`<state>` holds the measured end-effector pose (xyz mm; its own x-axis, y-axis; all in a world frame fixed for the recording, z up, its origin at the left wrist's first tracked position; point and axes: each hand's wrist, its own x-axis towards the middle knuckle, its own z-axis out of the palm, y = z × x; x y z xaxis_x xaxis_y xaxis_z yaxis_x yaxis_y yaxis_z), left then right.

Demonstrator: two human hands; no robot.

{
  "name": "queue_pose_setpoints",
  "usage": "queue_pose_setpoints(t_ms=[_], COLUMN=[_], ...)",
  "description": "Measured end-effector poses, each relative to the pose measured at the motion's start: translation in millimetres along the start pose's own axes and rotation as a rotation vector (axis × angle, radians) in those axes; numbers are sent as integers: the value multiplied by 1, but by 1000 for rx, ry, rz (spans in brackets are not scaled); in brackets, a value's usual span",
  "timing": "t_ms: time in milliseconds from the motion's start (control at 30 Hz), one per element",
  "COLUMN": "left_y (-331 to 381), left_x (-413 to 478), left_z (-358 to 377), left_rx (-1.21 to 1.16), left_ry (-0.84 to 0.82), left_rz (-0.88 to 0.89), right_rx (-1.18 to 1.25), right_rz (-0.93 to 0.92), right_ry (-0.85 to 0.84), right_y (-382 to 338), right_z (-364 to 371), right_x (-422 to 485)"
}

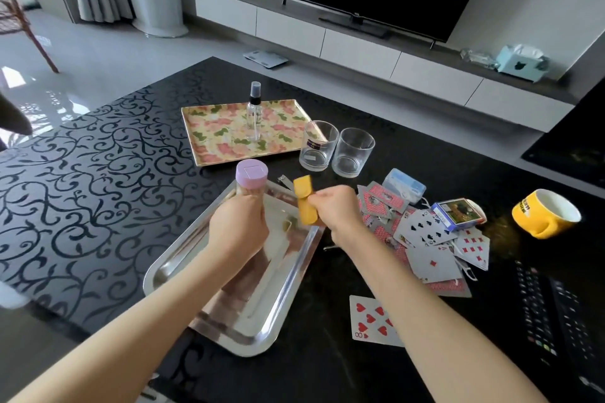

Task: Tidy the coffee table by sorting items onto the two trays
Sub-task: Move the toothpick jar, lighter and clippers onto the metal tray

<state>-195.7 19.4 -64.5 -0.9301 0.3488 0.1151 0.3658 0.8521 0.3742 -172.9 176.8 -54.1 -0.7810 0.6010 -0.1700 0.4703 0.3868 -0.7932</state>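
My left hand (237,224) grips a clear jar with a pink lid (251,176), upright over the far end of the steel tray (229,334). My right hand (337,211) holds a flat yellow case (305,203) over the tray's far right corner. A floral tray (216,131) lies further back, with a clear spray bottle (254,111) standing on it. Two empty glasses (317,147) (355,152) stand to the right of the floral tray. Playing cards (429,239) lie scattered to the right, with a card box (458,211) among them.
A yellow mug (543,214) sits far right. A small blue-white pack (404,185) lies behind the cards, and a nail clipper (284,180) lies by the steel tray's far edge. One red eight card (371,321) lies near me. A black remote (537,307) rests at right.
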Motion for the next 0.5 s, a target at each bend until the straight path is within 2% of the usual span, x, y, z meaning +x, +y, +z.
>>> queue_pose_setpoints(t_ms=[100, 233, 367, 500], left_y=[-10, -23, -29, -34], left_x=[0, -9, -11, -12], left_z=[0, 0, -9, -5], left_rx=[64, 82, 15, -72], left_ry=[-25, -97, -87, -75], left_rz=[-26, 1, 7, -2], right_rx=[203, 212, -17, -224], right_rz=[201, 318, 262, 160], right_ry=[-66, -1, -21, -162], right_y=[-4, -8, -16, -21], right_z=[24, 46, 65, 60], right_x=[-15, -24, -34, -38])
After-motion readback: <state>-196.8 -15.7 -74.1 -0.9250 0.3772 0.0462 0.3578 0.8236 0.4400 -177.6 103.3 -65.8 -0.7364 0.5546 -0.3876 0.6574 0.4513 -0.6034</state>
